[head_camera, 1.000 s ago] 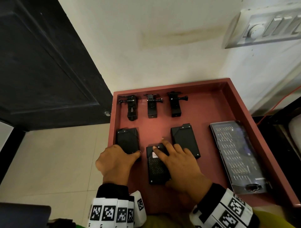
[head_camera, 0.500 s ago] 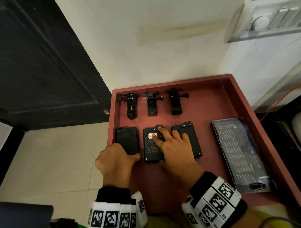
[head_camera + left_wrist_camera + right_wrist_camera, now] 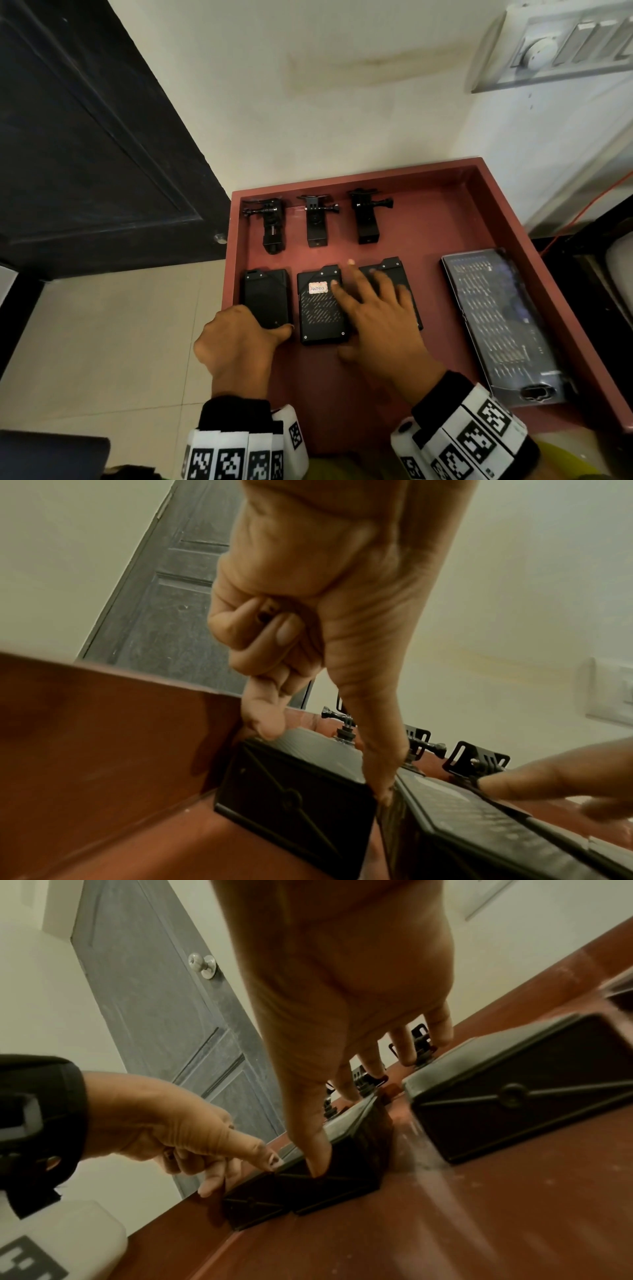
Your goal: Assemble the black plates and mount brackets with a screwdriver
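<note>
Red-brown tray (image 3: 507, 219) with raised walls sits against a cream wall (image 3: 342, 102); the wall carries a long yellowish stain (image 3: 363, 61) above the tray. White switch panel (image 3: 565, 44) upper right: round dial plus several rocker switches. Dark panelled door (image 3: 85, 137) to the left, metal round knob (image 3: 202, 964) visible from the right wrist view. Small metal door stop (image 3: 220, 238) at the door's foot, just beside the tray's far-left corner. Beige floor tiles (image 3: 102, 342) below the door. Orange cable (image 3: 589, 202) runs diagonally past the tray's right side. Dark furniture edge (image 3: 599, 274) at far right, detail unclear. Dark flat object (image 3: 51, 455) at the bottom-left corner, unidentifiable.
</note>
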A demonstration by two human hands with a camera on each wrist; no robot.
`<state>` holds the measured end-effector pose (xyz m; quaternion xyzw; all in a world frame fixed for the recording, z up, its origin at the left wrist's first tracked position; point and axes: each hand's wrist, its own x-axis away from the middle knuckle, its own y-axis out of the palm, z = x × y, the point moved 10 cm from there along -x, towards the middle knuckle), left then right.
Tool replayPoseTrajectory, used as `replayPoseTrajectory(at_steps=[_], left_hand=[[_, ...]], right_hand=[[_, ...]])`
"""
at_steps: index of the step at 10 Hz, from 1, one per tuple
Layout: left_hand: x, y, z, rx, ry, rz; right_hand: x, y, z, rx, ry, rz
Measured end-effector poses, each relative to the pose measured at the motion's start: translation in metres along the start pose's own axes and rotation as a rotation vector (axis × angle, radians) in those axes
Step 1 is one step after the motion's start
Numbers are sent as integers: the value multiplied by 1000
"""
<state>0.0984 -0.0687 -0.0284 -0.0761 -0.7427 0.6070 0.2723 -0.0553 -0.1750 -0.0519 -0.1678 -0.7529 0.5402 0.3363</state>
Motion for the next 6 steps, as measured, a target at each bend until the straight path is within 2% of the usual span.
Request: replayPoseTrajectory(at_steps=[1, 2, 4, 5, 6], left_hand=[[1, -1, 0, -4, 15, -16], [2, -7, -2, -2, 7, 2], [18, -30, 19, 51, 96, 91], [8, -41, 49, 87, 166, 169], [-2, -39, 70, 136, 195, 153]], right_hand=[[10, 3, 27, -35, 108, -27], [10, 11, 36, -60, 138, -57], [13, 20, 39, -124, 132, -52], [10, 4, 38, -79, 157, 28], [3, -11, 47, -181, 202, 136]])
